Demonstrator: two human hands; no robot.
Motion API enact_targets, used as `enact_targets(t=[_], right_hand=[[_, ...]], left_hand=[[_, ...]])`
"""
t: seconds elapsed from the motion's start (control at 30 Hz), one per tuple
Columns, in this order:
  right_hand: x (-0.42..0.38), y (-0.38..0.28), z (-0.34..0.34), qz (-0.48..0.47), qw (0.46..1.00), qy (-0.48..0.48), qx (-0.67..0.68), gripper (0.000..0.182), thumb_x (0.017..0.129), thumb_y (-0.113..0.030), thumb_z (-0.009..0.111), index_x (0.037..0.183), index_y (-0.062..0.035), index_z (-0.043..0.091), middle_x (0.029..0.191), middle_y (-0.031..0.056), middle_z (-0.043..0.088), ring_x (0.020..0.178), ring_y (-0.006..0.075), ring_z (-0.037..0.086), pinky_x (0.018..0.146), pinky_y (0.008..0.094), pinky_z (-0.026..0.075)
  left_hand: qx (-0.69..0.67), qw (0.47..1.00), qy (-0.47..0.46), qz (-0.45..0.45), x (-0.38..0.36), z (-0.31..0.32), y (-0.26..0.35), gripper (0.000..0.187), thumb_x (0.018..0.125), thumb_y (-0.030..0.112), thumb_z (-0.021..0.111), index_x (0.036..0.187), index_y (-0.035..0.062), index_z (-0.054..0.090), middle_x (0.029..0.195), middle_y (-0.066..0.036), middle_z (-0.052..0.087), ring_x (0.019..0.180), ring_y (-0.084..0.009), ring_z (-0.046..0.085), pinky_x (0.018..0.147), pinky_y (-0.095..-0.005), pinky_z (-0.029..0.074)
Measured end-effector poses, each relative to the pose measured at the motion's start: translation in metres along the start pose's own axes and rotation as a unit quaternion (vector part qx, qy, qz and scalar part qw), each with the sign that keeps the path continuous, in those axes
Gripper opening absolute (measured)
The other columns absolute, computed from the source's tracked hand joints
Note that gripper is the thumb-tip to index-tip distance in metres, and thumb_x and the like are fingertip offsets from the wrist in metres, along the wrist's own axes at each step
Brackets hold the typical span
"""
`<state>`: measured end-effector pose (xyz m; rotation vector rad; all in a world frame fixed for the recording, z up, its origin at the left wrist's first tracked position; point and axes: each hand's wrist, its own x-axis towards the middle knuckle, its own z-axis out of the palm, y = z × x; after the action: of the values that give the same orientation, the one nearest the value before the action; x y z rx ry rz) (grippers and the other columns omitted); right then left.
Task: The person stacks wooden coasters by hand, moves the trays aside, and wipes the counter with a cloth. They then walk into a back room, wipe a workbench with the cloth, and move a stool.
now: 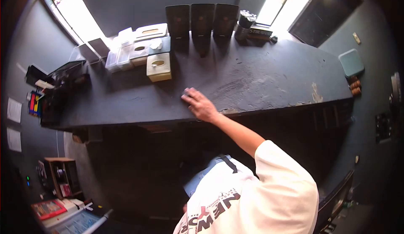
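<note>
My right hand [201,105] lies flat on the dark desk [261,82], close to its near edge and a little left of the middle, fingers spread over something small and grey [185,93] — a cloth or pad, I judge, though most of it is hidden under my fingertips. The grip is not clenched; it presses down rather than closing round the thing. My left hand is out of sight, so I cannot tell its state. To work this well I would keep the palm low and the pressure even, and mind the worn, pale patches [248,84] just to my right, where the surface looks rough. Toward the far left corner stand a tissue box [158,67] and clear plastic containers [126,55] — well apart from my hand — and three dark upright panels [202,20] line the far edge.
</note>
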<state>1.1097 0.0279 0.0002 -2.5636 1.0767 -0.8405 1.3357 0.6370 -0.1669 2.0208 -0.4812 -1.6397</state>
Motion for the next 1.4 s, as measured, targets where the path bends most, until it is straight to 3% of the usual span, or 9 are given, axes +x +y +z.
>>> enact_targets(t=[0.13, 0.3, 0.53, 0.7, 0.83, 1.0, 1.13, 1.23, 1.4], right_hand=[[0.013, -0.002, 0.018, -0.019, 0.998, -0.053, 0.026, 0.063, 0.103, -0.008, 0.067, 0.165, -0.0186, 0.055, 0.177, 0.0147, 0.042, 0.164, 0.0378, 0.039, 0.137, 0.0513, 0.032], [0.036, 0.094, -0.007, -0.023, 0.998, -0.061, 0.010, 0.073, 0.096, 0.006, 0.058, 0.164, -0.0200, 0.054, 0.175, 0.0152, 0.045, 0.164, 0.0381, 0.039, 0.137, 0.0546, 0.031], [-0.011, 0.373, -0.160, 0.158, 0.983, 0.063, -0.067, 0.070, 0.092, 0.013, 0.055, 0.156, -0.0165, 0.062, 0.166, 0.0148, 0.056, 0.163, 0.0431, 0.040, 0.136, 0.0581, 0.031], [-0.161, 0.580, -0.285, 0.438, 0.808, 0.193, -0.343, 0.060, 0.106, -0.011, 0.046, 0.164, -0.0246, 0.057, 0.166, 0.0180, 0.057, 0.161, 0.0475, 0.041, 0.134, 0.0699, 0.023], [-0.193, 0.573, -0.291, 0.564, 0.679, 0.303, -0.359, 0.058, 0.106, -0.014, 0.052, 0.164, -0.0099, 0.051, 0.163, 0.0228, 0.057, 0.157, 0.0436, 0.046, 0.131, 0.0733, 0.027], [-0.050, 0.399, -0.170, 0.376, 0.879, 0.129, -0.265, 0.071, 0.100, -0.003, 0.050, 0.170, -0.0114, 0.049, 0.174, 0.0173, 0.049, 0.163, 0.0430, 0.041, 0.137, 0.0666, 0.019], [-0.020, 0.199, -0.106, 0.128, 0.991, 0.032, 0.009, 0.075, 0.089, 0.006, 0.060, 0.162, -0.0135, 0.057, 0.168, 0.0165, 0.054, 0.160, 0.0377, 0.046, 0.138, 0.0598, 0.027], [-0.072, 0.124, -0.066, -0.072, 0.993, 0.004, 0.091, 0.065, 0.094, 0.000, 0.065, 0.157, -0.0157, 0.061, 0.166, 0.0158, 0.056, 0.153, 0.0352, 0.055, 0.135, 0.0534, 0.036], [-0.146, 0.135, -0.155, 0.043, 0.997, -0.038, 0.052, 0.057, 0.098, 0.000, 0.059, 0.150, -0.0206, 0.071, 0.160, 0.0121, 0.064, 0.153, 0.0323, 0.057, 0.133, 0.0529, 0.040]], left_hand=[[-0.195, 0.961, 0.198, -0.016, 0.069, -0.134, 0.119, 0.013, 0.100, 0.022, 0.061, 0.090, 0.0163, 0.067, 0.076, 0.000, 0.061, 0.067, -0.0133, 0.059, 0.055, -0.0291, 0.043], [-0.163, 0.901, 0.350, 0.196, 0.107, -0.256, 0.233, 0.049, 0.117, 0.044, 0.055, 0.155, 0.0139, 0.059, 0.143, -0.013, 0.070, 0.122, -0.0246, 0.069, 0.105, -0.0424, 0.053], [0.047, 0.947, 0.254, 0.191, 0.054, -0.071, 0.304, 0.024, 0.117, 0.016, 0.055, 0.134, 0.0052, 0.066, 0.103, -0.004, 0.070, 0.078, -0.0060, 0.061, 0.062, -0.0200, 0.044], [-0.035, 0.985, 0.051, -0.161, 0.006, 0.055, 0.214, 0.040, 0.112, 0.025, 0.062, 0.146, 0.0042, 0.064, 0.122, -0.018, 0.079, 0.101, -0.0276, 0.079, 0.081, -0.0405, 0.065], [0.005, 0.974, 0.080, -0.212, -0.041, 0.113, 0.130, 0.040, 0.113, 0.029, 0.062, 0.142, 0.0021, 0.066, 0.119, -0.020, 0.079, 0.099, -0.0302, 0.078, 0.083, -0.0426, 0.065], [0.153, 0.973, 0.067, -0.162, -0.022, 0.135, 0.136, 0.038, 0.113, 0.030, 0.063, 0.140, 0.0022, 0.067, 0.116, -0.019, 0.079, 0.095, -0.0283, 0.077, 0.080, -0.0410, 0.064], [0.531, 0.835, 0.028, 0.144, 0.037, 0.099, 0.151, 0.038, 0.114, 0.031, 0.063, 0.138, 0.0023, 0.068, 0.114, -0.018, 0.079, 0.093, -0.0267, 0.076, 0.077, -0.0398, 0.063], [-0.043, 0.992, 0.121, -0.013, 0.096, 0.095, 0.218, 0.041, 0.114, 0.034, 0.064, 0.143, 0.0055, 0.064, 0.113, -0.010, 0.077, 0.091, -0.0194, 0.074, 0.070, -0.0336, 0.057], [0.121, 0.985, -0.010, 0.120, 0.157, 0.081, 0.352, 0.047, 0.113, 0.027, 0.056, 0.150, -0.0005, 0.063, 0.118, -0.015, 0.082, 0.105, -0.0223, 0.077, 0.086, -0.0360, 0.058]])
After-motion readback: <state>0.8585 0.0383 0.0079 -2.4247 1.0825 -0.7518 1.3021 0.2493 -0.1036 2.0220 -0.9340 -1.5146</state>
